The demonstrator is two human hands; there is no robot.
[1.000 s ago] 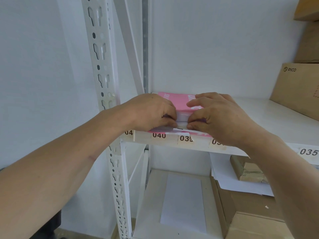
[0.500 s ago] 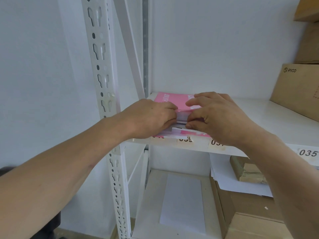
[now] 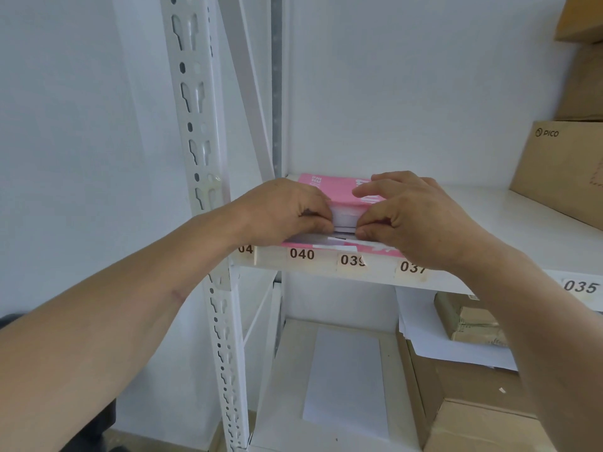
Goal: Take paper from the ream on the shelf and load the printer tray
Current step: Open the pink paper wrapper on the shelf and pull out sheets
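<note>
A pink-wrapped paper ream [image 3: 339,192] lies on the white shelf [image 3: 509,223] at its front left corner, its near end torn so white sheets [image 3: 344,218] show. My left hand [image 3: 284,212] pinches the near end from the left. My right hand [image 3: 411,216] pinches it from the right, index finger resting on the pink top. Both thumbs press the sheets at the opening. The printer and its tray are out of sight.
A perforated white upright [image 3: 199,125] stands left of the ream. A PICO cardboard box [image 3: 561,171] sits at the right on the same shelf. Below lie a loose white sheet [image 3: 346,383], cardboard boxes [image 3: 470,412], stacked papers [image 3: 434,340] and a taped parcel [image 3: 470,318].
My left hand slid forward over the shelf edge and back; the number labels it covered show again. Both hands keep working the ream's open end.
</note>
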